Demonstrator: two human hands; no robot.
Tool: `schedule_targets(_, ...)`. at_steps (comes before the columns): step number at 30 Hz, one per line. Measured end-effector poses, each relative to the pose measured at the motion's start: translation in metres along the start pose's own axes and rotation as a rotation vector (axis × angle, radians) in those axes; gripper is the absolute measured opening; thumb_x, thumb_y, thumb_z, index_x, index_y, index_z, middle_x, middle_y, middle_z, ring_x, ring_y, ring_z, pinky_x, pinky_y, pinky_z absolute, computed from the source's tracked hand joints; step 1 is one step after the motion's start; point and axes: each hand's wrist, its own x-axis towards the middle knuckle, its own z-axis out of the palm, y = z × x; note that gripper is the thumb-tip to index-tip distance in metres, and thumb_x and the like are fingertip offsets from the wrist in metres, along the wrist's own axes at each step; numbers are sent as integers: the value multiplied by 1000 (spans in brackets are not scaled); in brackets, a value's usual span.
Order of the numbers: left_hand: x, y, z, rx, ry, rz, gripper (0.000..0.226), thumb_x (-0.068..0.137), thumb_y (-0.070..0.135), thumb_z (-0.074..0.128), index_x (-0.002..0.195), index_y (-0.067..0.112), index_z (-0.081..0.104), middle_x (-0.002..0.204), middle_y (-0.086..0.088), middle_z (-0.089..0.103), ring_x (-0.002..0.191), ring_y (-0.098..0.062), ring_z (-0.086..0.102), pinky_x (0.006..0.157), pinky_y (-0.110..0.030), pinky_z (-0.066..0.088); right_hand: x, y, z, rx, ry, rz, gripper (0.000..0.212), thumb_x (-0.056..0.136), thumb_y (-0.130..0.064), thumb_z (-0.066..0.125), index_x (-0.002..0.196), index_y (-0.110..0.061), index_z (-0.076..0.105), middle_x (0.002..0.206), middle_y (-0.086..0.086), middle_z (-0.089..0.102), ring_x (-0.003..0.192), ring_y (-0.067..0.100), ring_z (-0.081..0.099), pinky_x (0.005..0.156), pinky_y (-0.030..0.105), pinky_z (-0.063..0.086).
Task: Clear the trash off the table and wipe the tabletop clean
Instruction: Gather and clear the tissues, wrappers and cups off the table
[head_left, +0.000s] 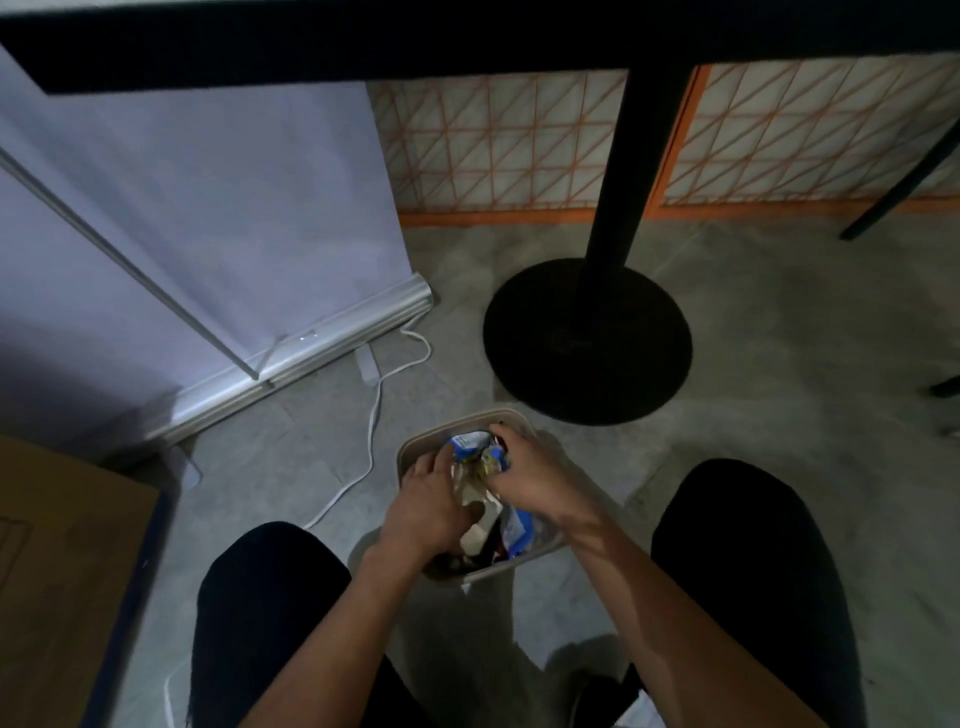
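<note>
While the person crouched over a small beige bin (415, 447) on the grey concrete floor (753, 364), both hands were down at its mouth. The left hand (426, 512) lay palm-down over the near-left part of the opening, fingers spread and bent onto the crumpled wrappers (470, 449) heaped inside; whether it truly gripped any of them could not be told. The right hand (524, 480) reached in from the right, its fingers curled around the same wad of blue-and-white and yellowish packaging at the far side of the bin. More trash sat lower in the bin between the wrists, including a blue-and-white packet (519, 535) against the right wall.

Both knees (727, 545), in dark trousers, flanked the bin on either side. Just beyond it stood the round black base (587, 338) and black column of the counter (311, 47), whose dark edge ran across the top of the view; its top surface was out of sight. A white cable (374, 405) trailed across the floor to the left of the bin, near the foot of a pale roll-up screen (208, 208). A cardboard box (62, 571) sat at the lower left, and an orange-framed lattice partition (493, 145) stood behind the counter's column.
</note>
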Motion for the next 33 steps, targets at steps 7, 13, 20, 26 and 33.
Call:
schedule_targets(7, -17, -9, 7, -376, 214, 44, 66, 89, 29, 69, 150, 26, 42, 146, 2, 44, 131, -19, 53, 109, -41, 46, -12, -1, 5, 245, 160, -117, 40, 94, -16, 59, 129, -33, 58, 127, -5, 60, 116, 8, 58, 105, 34, 47)
schedule_targets(13, -21, -4, 15, -472, 323, 22, 58, 92, 22, 67, 147, 24, 47, 142, 7, 49, 130, -11, 50, 106, -26, 41, -25, 8, 12, 170, 221, -116, 42, 96, -18, 55, 132, -38, 54, 134, -9, 54, 120, 9, 54, 102, 30, 46)
schedule_targets(20, -40, 15, -24, -426, 147, -73, 70, 88, 24, 71, 151, 21, 42, 153, -2, 43, 137, -22, 47, 110, -43, 44, -51, -22, -14, 28, 51, 2, 62, 93, -20, 57, 149, -34, 35, 154, -3, 35, 141, 19, 36, 113, 42, 38)
schedule_targets(26, -77, 54, -92, -383, 47, -125, 70, 88, 27, 69, 152, 24, 40, 152, -2, 43, 128, -25, 55, 100, -33, 46, -96, -84, -66, -115, -99, 100, 67, 95, -22, 58, 154, -31, 26, 154, 2, 34, 135, 24, 43, 104, 36, 41)
schedule_targets(33, -145, 104, -196, -324, -31, -171, 62, 91, 29, 71, 147, 23, 46, 146, -6, 50, 129, -27, 53, 96, -28, 42, -173, -159, -149, -155, -208, 194, 57, 97, -27, 57, 149, -27, 35, 143, 6, 46, 124, 22, 52, 97, 31, 43)
